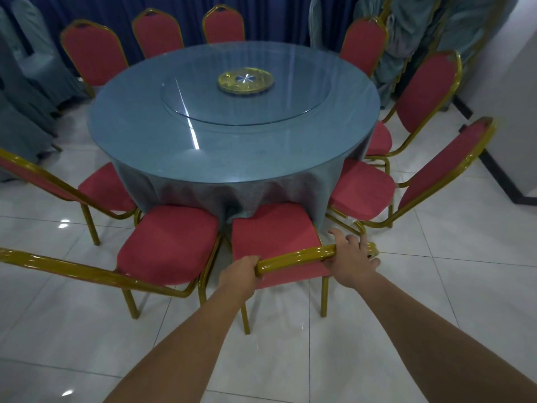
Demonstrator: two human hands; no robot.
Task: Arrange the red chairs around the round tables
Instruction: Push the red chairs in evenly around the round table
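Note:
A round table (139, 126) with a blue-grey cloth and a glass turntable (203, 106) fills the middle. Directly below me stands a red chair (273, 228) with a gold frame, its seat front tucked under the cloth. My left hand (239, 273) grips the left end of its gold top rail. My right hand (353, 258) holds the right end of that rail, thumb over the front. Several more red chairs ring the table, one close on the left (171, 242) and one on the right (363, 190).
Chairs in blue-grey covers (26, 91) stand stacked at the left and the back right. A dark blue curtain (116, 7) hangs behind the table. A white wall with a dark skirting (511, 158) stands at the right. The floor is glossy white tile (436, 286).

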